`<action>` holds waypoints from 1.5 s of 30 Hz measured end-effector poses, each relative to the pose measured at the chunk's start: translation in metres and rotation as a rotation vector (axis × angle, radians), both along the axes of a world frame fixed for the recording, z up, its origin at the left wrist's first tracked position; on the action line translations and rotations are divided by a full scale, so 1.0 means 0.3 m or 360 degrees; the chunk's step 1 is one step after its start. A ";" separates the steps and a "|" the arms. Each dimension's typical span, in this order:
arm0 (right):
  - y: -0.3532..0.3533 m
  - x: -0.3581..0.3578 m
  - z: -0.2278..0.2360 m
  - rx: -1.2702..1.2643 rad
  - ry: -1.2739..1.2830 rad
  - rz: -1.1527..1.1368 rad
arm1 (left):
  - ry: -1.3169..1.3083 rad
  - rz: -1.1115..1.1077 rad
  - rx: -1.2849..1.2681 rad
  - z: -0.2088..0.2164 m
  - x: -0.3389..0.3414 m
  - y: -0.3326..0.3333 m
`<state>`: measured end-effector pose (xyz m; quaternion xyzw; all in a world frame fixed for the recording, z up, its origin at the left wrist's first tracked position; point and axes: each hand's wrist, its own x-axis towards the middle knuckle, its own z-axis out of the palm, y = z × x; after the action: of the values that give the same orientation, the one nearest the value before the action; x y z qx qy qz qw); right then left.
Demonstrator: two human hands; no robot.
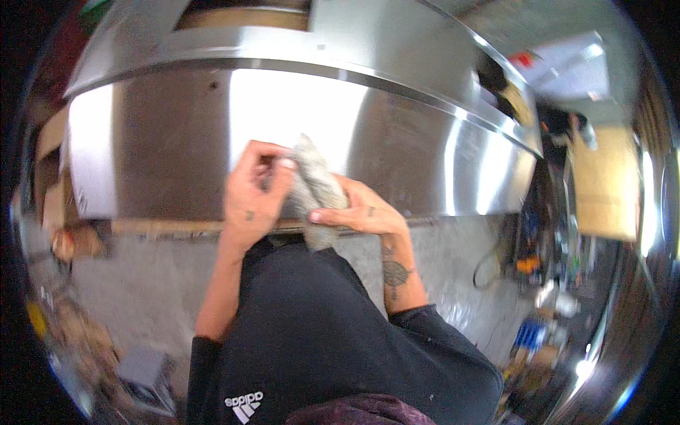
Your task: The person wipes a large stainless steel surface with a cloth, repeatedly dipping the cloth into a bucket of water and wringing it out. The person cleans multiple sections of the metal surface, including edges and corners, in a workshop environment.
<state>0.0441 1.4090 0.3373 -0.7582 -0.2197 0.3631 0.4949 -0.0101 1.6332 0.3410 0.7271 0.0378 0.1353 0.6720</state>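
A crumpled grey-beige cloth hangs between my hands, in front of a wide brushed stainless-steel panel. My right hand grips the cloth from its right side, thumb pressed over the front. My left hand is at the cloth's upper left, with its fingers curled in and the thumb and fingertips pinching the edge. The lower end of the cloth dangles near my dark shirt. Some of the fingers of my right hand are hidden behind the cloth.
Above the panel rises a steel upper part with a rectangular opening. Cardboard boxes stand at the left, and a large cardboard sheet at the right. A grey box sits on the concrete floor at lower left; a blue container lies among clutter at lower right.
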 end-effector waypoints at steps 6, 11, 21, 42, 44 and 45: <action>0.117 -0.053 0.078 0.0217 0.0061 -0.0710 | 0.0067 0.0008 -0.0268 -0.115 0.076 0.096; 0.217 -0.093 -0.011 0.0407 -0.0594 -0.1080 | 0.0343 -0.0588 -0.0408 -0.145 0.040 0.074; 0.316 0.098 -0.236 -0.0006 -0.0697 -0.1547 | 0.0605 -0.0900 -0.0236 -0.237 -0.106 0.297; 0.363 0.480 -0.441 -0.0869 -0.1963 -0.1289 | 0.1467 -0.0179 -0.0021 -0.878 -0.934 0.825; 0.379 0.469 -0.425 -0.0701 -0.1990 -0.1050 | 0.1339 -0.0354 0.0165 -0.936 -0.894 0.840; 0.381 0.466 -0.412 -0.0708 -0.1892 -0.1025 | 0.1274 -0.0443 0.0255 -0.957 -0.873 0.861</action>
<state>0.1838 1.5233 0.2136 -0.9382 -0.1381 -0.2402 0.2073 -0.2719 1.8916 0.0538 0.7702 0.1865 -0.2470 0.5577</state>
